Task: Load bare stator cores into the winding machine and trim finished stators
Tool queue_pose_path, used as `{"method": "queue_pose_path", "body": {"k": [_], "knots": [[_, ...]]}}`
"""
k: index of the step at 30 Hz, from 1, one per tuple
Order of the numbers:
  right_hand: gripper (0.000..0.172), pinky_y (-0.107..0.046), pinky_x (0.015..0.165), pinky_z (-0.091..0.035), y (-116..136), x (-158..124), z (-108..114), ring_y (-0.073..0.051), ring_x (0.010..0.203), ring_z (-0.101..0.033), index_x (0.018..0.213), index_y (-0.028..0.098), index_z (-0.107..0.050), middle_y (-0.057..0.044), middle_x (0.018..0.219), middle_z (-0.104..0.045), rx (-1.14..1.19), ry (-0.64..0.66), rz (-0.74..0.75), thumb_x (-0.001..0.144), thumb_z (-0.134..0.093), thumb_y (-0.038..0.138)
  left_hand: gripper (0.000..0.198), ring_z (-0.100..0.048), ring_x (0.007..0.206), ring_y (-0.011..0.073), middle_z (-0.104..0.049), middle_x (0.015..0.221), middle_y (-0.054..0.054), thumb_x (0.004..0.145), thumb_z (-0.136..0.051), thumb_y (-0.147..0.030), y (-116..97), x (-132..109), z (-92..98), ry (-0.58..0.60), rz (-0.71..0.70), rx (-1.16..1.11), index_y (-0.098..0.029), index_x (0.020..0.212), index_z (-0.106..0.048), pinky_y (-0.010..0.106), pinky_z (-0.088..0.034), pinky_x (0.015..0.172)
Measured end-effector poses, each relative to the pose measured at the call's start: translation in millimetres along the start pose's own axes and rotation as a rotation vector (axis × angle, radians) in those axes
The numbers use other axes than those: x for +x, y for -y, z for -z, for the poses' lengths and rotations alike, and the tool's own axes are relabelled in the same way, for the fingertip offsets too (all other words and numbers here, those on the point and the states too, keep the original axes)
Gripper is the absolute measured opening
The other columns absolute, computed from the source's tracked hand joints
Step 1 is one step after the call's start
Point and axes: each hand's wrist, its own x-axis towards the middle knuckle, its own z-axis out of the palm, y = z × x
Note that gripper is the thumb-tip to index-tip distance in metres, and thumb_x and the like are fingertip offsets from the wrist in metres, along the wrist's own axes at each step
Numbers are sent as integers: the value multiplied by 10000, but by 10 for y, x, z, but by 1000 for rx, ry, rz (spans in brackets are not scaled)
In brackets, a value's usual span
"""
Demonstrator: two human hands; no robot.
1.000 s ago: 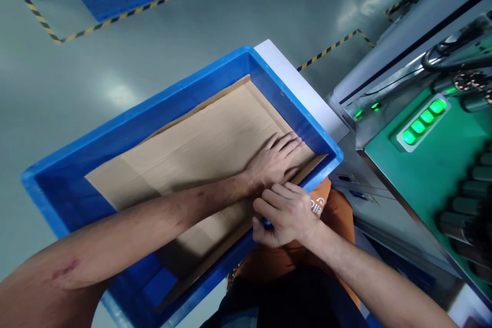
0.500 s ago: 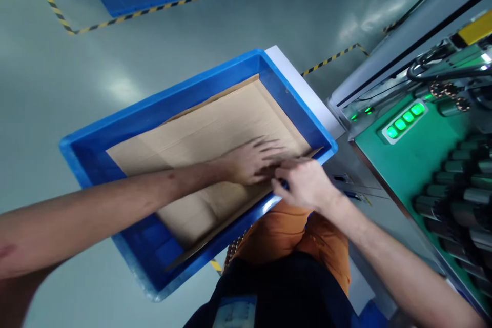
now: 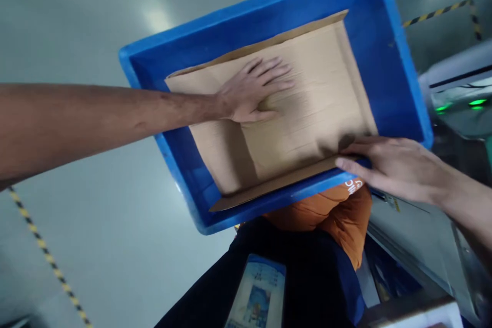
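A large blue plastic crate [image 3: 388, 61] fills the upper middle of the head view. A flat brown cardboard sheet [image 3: 315, 107] lines its bottom, with one edge riding up the near wall. My left hand [image 3: 251, 89] lies flat on the cardboard, fingers spread and pressing down toward the crate's left part. My right hand [image 3: 392, 166] rests on the crate's near rim at the right corner, fingers stretched out along the cardboard's edge.
Grey floor surrounds the crate, with yellow-black tape [image 3: 442, 13] at the upper right and more [image 3: 46, 256] at the lower left. A machine with green lights [image 3: 476, 103] stands at the right. My orange shirt [image 3: 338, 215] and dark trousers show below.
My left hand slid leftward across the cardboard to the crate's left part. My right hand opened and moved to the near right corner. The view swung left and down.
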Motion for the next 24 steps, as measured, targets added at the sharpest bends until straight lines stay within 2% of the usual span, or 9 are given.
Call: {"method": "queue_pose_path", "body": {"k": [3,6,8,12,14,16,19,22,24], "knots": [[727,-479,1000,-575,597,144,-27,-341,1189,-716,1216,186,-780,-157,1301,-745,87,58,149,1020,-425,790,921,-91,1701,362,-142,1857,99,1019,-417,-798,43,63,-18,0,-23,61,-254,1748,-275,640,-74,1347],[788,-496,1026,-572,1299,445,-25,-362,1186,-696,1180,147,-782,-190,1219,-739,228,257,281,944,-521,852,939,-96,1710,385,-153,1851,133,1010,-451,-805,104,145,-21,21,-49,67,-262,1756,-275,623,-58,1342],[835,-499,1068,-559,1704,680,-31,-385,1249,-668,1200,105,-784,-224,1263,-723,291,426,376,919,-561,860,920,-113,1708,403,-175,1846,135,1016,-464,-790,147,218,-35,-6,-82,54,-267,1754,-291,618,-64,1335],[894,-534,1147,-510,2162,1073,-55,-448,1468,-530,1311,45,-753,-297,1461,-635,313,664,507,923,-580,831,897,-150,1703,399,-220,1836,135,1015,-494,-756,190,383,-85,-87,-101,38,-257,1743,-335,582,-70,1330],[856,-531,1144,-509,2196,1200,-63,-441,1483,-527,1256,60,-775,-290,1494,-623,323,716,504,966,-505,818,917,-149,1703,395,-218,1838,131,996,-542,-732,183,448,-96,-87,-59,57,-242,1744,-340,574,-62,1332],[751,-479,1101,-533,2130,1288,-85,-353,1316,-665,1108,125,-810,-219,1360,-719,362,748,529,1067,-357,723,922,-143,1703,402,-217,1838,124,991,-573,-704,174,482,-84,-81,-22,72,-226,1745,-342,586,-60,1333],[557,-403,1070,-537,1926,1397,-203,-224,1060,-733,972,212,-797,-91,1095,-792,338,612,771,1151,-320,439,915,-142,1700,420,-205,1840,119,1014,-539,-712,178,473,-29,-68,-37,37,-209,1749,-327,619,-75,1341],[379,-416,1136,-502,1681,1543,-410,-239,1316,-658,1134,252,-795,-55,1310,-766,136,344,1138,1114,-418,223,930,-142,1693,438,-188,1844,98,1020,-476,-772,186,436,30,-49,-75,-4,-221,1751,-314,605,-74,1360],[442,-436,1257,-412,1537,1671,-521,-229,1552,-486,1402,270,-716,-36,1565,-641,61,272,1310,1102,-407,169,927,-141,1691,449,-192,1843,80,1018,-485,-774,182,422,52,-47,-66,-6,-221,1747,-328,596,-73,1366]]}}
